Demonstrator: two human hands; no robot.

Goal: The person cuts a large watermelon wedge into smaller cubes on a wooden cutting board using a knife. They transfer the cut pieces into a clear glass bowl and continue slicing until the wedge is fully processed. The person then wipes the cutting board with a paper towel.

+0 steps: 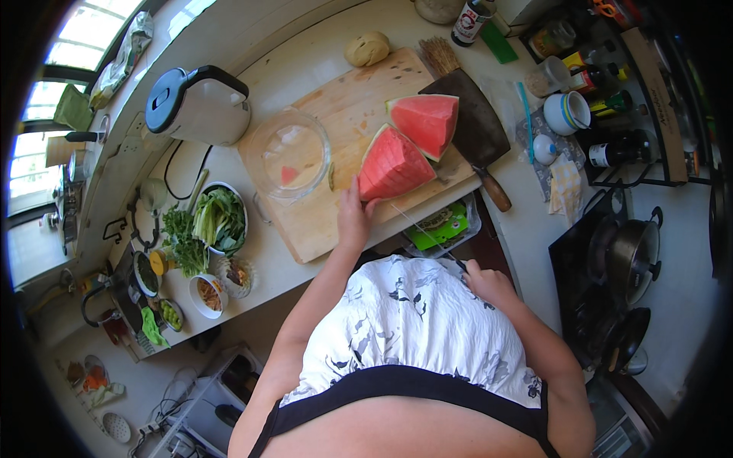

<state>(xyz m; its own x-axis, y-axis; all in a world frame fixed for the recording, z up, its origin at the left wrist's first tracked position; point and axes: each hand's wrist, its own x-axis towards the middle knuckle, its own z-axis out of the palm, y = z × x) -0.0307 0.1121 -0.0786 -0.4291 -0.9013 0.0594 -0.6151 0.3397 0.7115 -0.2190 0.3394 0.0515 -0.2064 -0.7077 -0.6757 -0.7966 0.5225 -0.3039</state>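
Observation:
My left hand [355, 214] grips the near left corner of a watermelon wedge [395, 166], whose red flesh shows several parallel cuts. Behind it, on the same wooden cutting board [312, 229], rests a second watermelon wedge [426, 123]. My right hand [487, 281] holds a thin knife [421, 230] by its dark handle, low in front of my body. The blade points up and left, its tip near the board's front edge. Left of the wedges stands a clear glass bowl [323, 134] with a small watermelon piece [289, 174] in it.
A cleaver [472, 120] lies along the board's right side. An electric kettle [200, 106] stands at left, near a bowl of leafy greens [220, 217]. Behind the board sits a dough-like lump [367, 49]. An open drawer [472, 220] is below the counter edge; a stove [572, 257] is at right.

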